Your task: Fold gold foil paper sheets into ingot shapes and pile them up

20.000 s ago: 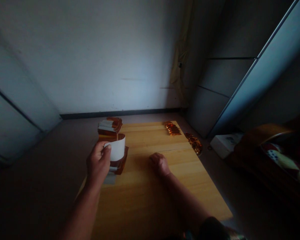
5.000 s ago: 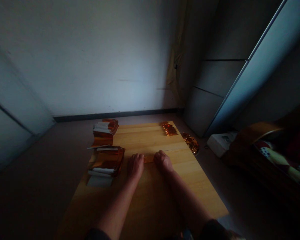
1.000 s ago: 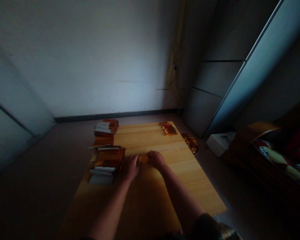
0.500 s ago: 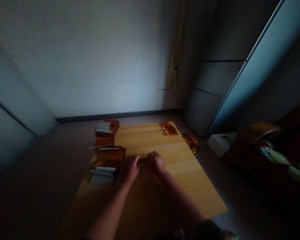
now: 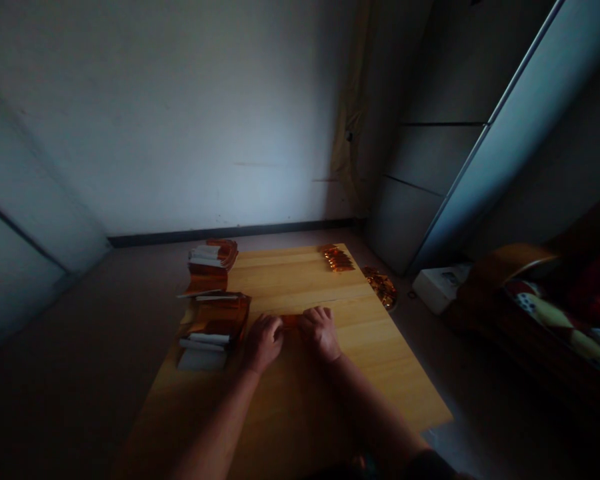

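My left hand [image 5: 263, 341] and my right hand [image 5: 321, 331] rest close together on the wooden table [image 5: 300, 400], fingers curled down onto a small orange foil sheet [image 5: 290, 321] that shows between them. Both hands press and pinch its ends. Just left of my left hand lies a stack of orange and white foil sheets [image 5: 215, 325]. A second stack [image 5: 211, 265] sits behind it at the table's far left corner.
A small pile of folded gold pieces [image 5: 337, 258] lies at the table's far right corner. More gold pieces [image 5: 381, 287] lie on the floor beside it. A white box [image 5: 440, 285] and dark furniture [image 5: 540, 313] stand to the right. A wall is behind.
A sheet taken from the left stack earlier now lies small between both hands. Over the last second the right hand has flattened a little onto it; the hands barely shifted.
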`<action>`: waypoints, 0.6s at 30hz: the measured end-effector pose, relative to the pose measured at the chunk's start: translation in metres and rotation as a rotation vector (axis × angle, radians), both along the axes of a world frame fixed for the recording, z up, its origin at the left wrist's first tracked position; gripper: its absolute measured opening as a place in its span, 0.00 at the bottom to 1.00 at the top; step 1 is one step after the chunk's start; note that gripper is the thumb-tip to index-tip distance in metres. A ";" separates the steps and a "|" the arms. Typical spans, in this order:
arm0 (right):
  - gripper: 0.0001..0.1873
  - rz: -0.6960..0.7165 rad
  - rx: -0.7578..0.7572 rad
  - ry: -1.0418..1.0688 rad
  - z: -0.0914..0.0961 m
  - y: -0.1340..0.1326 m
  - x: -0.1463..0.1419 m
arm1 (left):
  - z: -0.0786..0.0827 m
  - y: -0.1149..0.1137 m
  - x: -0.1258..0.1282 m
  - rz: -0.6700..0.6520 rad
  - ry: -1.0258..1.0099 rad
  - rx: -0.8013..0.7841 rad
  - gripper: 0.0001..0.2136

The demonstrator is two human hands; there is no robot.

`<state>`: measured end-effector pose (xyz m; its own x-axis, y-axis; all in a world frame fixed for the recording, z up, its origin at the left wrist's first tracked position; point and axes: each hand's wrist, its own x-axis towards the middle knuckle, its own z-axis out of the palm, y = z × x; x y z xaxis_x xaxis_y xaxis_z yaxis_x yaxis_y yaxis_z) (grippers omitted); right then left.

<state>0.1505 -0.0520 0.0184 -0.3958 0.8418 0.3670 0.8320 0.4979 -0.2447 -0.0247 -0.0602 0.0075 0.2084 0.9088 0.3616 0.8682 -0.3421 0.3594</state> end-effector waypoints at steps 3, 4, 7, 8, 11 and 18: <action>0.06 0.008 -0.059 0.018 -0.009 0.002 0.003 | -0.004 0.002 0.000 -0.010 0.014 -0.023 0.07; 0.06 0.002 -0.082 0.025 -0.011 0.003 0.005 | -0.005 0.004 -0.001 -0.017 0.012 -0.030 0.08; 0.06 -0.015 -0.131 0.063 -0.016 0.005 0.013 | -0.010 0.007 -0.002 -0.042 -0.013 -0.033 0.08; 0.06 -0.015 -0.143 0.076 -0.017 0.006 0.016 | -0.011 0.008 -0.002 -0.052 -0.026 -0.029 0.09; 0.07 -0.006 -0.177 0.102 -0.016 0.007 0.026 | -0.013 0.009 -0.004 -0.091 -0.068 -0.025 0.09; 0.05 0.014 -0.220 0.146 -0.017 0.013 0.040 | -0.015 0.008 -0.006 -0.105 -0.098 0.006 0.06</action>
